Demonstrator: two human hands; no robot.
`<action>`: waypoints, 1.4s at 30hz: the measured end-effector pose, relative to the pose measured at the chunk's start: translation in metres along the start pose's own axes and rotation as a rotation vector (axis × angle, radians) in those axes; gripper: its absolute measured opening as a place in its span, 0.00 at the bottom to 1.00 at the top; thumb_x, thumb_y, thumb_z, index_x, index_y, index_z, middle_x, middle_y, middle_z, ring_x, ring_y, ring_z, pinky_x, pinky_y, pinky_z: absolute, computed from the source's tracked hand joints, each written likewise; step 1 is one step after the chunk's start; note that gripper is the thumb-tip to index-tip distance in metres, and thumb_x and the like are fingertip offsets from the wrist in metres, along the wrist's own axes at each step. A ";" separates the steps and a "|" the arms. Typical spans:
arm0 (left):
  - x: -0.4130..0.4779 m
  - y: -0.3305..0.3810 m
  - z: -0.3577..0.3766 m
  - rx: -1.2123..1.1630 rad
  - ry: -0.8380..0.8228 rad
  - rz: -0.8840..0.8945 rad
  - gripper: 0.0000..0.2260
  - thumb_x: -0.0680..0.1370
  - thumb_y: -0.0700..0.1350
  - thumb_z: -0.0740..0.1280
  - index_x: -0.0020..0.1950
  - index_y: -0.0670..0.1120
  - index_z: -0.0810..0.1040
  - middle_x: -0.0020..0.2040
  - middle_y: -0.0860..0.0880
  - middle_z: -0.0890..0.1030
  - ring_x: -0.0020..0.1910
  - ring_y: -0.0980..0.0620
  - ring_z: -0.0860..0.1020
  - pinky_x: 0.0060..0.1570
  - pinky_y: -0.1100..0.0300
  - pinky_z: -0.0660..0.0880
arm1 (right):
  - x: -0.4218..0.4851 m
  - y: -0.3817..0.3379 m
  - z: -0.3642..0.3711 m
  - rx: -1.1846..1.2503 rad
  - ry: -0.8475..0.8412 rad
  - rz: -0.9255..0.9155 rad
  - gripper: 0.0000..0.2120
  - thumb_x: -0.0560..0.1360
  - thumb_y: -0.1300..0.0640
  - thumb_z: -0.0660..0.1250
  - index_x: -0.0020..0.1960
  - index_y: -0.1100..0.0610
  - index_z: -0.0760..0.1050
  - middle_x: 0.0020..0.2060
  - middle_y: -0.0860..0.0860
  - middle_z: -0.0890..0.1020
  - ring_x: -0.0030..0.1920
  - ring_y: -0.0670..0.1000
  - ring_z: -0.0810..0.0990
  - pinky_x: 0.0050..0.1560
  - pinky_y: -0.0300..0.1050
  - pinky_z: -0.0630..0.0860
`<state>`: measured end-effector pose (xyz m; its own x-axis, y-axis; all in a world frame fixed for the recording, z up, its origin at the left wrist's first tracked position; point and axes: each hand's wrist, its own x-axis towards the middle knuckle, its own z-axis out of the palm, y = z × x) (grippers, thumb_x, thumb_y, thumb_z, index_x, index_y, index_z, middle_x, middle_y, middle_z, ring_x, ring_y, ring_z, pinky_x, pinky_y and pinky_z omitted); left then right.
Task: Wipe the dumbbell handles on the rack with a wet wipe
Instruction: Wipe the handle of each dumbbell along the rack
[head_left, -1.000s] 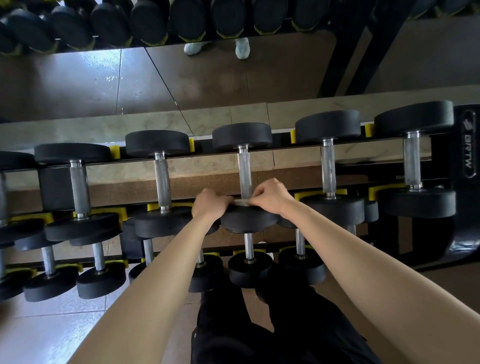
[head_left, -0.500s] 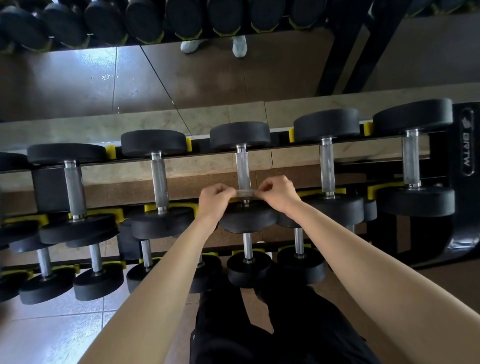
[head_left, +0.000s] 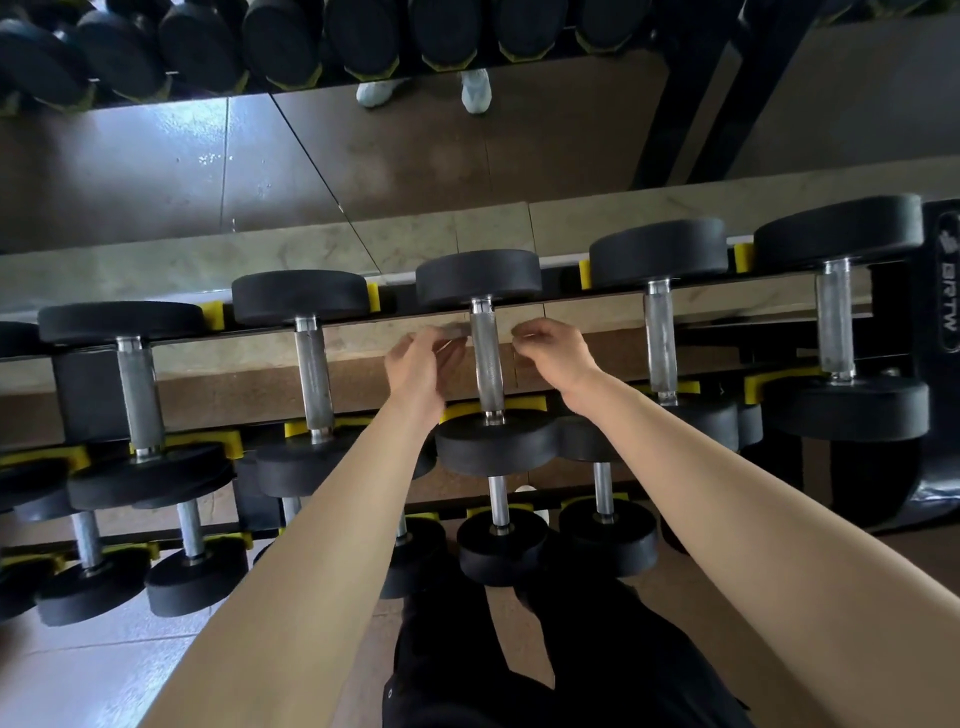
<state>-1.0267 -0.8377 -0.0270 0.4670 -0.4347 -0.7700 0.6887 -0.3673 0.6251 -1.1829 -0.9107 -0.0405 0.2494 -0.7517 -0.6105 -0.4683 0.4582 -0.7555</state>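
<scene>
The middle dumbbell's knurled steel handle (head_left: 485, 364) lies on the top tier of the black rack (head_left: 943, 291). My left hand (head_left: 418, 366) is just left of the handle's far part and pinches one end of a blurred, pale wet wipe (head_left: 453, 332). My right hand (head_left: 553, 349) is just right of the handle with curled fingers pinching the wipe's other end. The stretch of wipe at the handle itself is hidden or too blurred to see. More dumbbell handles (head_left: 311, 379) (head_left: 660, 338) lie on either side.
Lower tiers hold several smaller dumbbells (head_left: 501, 551) on yellow cradles (head_left: 519, 405). A mirror (head_left: 363, 156) behind the rack reflects more dumbbells and a pair of shoes. My dark trousers fill the bottom middle, over a tiled floor (head_left: 78, 675).
Both hands have moved along the middle handle from its near end, by the front weight, toward its far end, and they are now a little farther apart.
</scene>
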 end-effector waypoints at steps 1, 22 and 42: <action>0.001 0.000 0.006 0.010 -0.028 -0.017 0.06 0.79 0.37 0.68 0.55 0.40 0.80 0.50 0.41 0.87 0.48 0.46 0.87 0.54 0.53 0.83 | 0.003 -0.003 0.001 0.066 -0.024 0.037 0.13 0.80 0.58 0.67 0.64 0.56 0.79 0.58 0.51 0.82 0.58 0.50 0.79 0.59 0.45 0.74; -0.007 -0.010 0.032 0.039 0.118 0.102 0.05 0.75 0.39 0.76 0.45 0.49 0.85 0.46 0.51 0.87 0.53 0.50 0.84 0.66 0.48 0.76 | 0.018 -0.034 0.028 0.625 0.086 0.355 0.04 0.77 0.64 0.71 0.52 0.61 0.83 0.49 0.58 0.86 0.54 0.59 0.85 0.58 0.53 0.82; 0.003 -0.001 0.030 0.023 -0.023 -0.118 0.05 0.80 0.45 0.71 0.55 0.48 0.84 0.52 0.47 0.87 0.52 0.47 0.84 0.54 0.52 0.82 | 0.010 -0.029 0.035 0.593 0.301 0.191 0.08 0.73 0.66 0.75 0.45 0.54 0.84 0.44 0.52 0.87 0.49 0.53 0.85 0.56 0.51 0.82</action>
<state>-1.0429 -0.8635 -0.0256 0.3701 -0.4063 -0.8354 0.7253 -0.4355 0.5331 -1.1369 -0.9146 -0.0336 -0.0777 -0.6918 -0.7179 0.0836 0.7130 -0.6962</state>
